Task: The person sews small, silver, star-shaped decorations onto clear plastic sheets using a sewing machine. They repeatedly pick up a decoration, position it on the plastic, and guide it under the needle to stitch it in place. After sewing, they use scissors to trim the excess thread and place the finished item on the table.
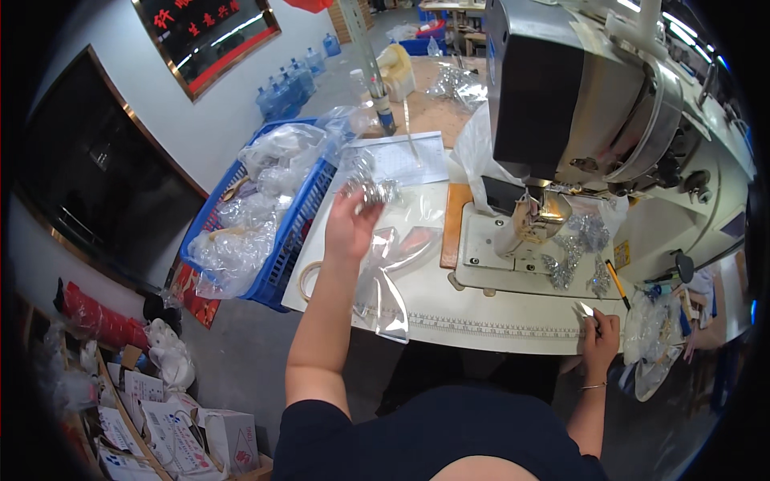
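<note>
My left hand [353, 224] is at the left part of the white sewing table [513, 309], its fingers closed on a bundle of glittering silver trim [381, 192]. Clear shiny plastic bow-like pieces [385, 280] lie just below and to the right of that hand. At the table's front edge on the right, my right hand [601, 337] is closed around a small pointed metal tool [583, 309], most of it hidden by the fingers. Ahead of it, sparkling silver pieces [571, 256] lie beside the sewing machine's needle area [539, 216].
A large industrial sewing machine [593, 104] rises at the right. Left of the table stands a blue basket [281, 240] full of plastic-wrapped items. A roll of tape [305, 280] lies at the left edge, a yellow pencil-like stick [617, 282] at the right. Printed paper [413, 160] lies behind.
</note>
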Action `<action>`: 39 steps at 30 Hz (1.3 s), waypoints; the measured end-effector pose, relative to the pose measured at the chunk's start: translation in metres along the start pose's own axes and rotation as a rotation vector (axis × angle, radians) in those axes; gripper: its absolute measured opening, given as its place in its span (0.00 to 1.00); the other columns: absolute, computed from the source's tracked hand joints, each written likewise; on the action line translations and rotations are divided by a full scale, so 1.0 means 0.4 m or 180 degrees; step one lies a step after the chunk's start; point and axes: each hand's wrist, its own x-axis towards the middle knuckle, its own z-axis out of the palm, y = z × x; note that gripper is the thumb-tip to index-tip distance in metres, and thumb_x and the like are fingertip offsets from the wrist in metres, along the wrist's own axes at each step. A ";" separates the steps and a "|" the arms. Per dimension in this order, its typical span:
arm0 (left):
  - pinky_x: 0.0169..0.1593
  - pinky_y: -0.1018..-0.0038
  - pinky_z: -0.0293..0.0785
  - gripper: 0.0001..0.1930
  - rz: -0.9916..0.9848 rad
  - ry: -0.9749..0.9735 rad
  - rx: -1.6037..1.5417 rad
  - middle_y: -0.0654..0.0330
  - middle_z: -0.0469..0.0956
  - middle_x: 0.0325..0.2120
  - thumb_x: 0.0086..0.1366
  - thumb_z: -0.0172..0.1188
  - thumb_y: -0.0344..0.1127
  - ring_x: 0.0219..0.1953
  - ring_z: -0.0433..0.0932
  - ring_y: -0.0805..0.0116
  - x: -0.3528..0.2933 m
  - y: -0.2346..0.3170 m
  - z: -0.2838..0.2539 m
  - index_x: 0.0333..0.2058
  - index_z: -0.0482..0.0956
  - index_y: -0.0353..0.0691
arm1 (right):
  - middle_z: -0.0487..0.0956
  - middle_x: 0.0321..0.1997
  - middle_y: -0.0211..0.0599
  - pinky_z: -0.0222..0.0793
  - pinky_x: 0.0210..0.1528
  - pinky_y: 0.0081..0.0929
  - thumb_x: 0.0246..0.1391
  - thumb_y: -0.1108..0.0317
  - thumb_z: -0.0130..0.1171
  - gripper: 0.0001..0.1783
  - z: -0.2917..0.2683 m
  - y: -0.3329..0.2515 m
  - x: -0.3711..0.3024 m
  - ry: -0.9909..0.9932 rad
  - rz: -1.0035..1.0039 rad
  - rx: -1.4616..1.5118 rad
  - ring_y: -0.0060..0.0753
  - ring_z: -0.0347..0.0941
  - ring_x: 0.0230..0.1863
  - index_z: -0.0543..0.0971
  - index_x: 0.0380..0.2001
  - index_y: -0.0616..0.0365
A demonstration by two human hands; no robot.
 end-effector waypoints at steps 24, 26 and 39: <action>0.34 0.69 0.74 0.24 -0.0066 0.0027 0.5710 0.50 0.79 0.30 0.50 0.67 0.53 0.29 0.79 0.60 0.012 -0.037 -0.183 0.26 0.79 0.31 | 0.72 0.44 0.42 0.62 0.49 0.36 0.43 0.72 0.61 0.19 0.011 -0.001 0.007 0.0298 -0.0654 -0.0923 0.45 0.66 0.47 0.77 0.43 0.57; 0.37 0.66 0.73 0.23 0.0047 0.0015 0.6023 0.49 0.78 0.32 0.51 0.66 0.51 0.32 0.78 0.56 -0.081 -0.043 -0.166 0.27 0.79 0.32 | 0.71 0.44 0.42 0.61 0.50 0.37 0.42 0.74 0.61 0.18 0.024 -0.045 0.016 0.0211 -0.0825 -0.0667 0.45 0.66 0.47 0.77 0.41 0.59; 0.36 0.66 0.71 0.06 0.2572 0.0481 0.5919 0.59 0.74 0.26 0.49 0.64 0.32 0.32 0.74 0.58 -0.169 -0.135 -0.177 0.27 0.77 0.40 | 0.73 0.37 0.37 0.63 0.47 0.37 0.38 0.74 0.64 0.14 0.173 -0.322 0.033 -0.0823 -0.1829 0.0773 0.44 0.67 0.44 0.78 0.33 0.57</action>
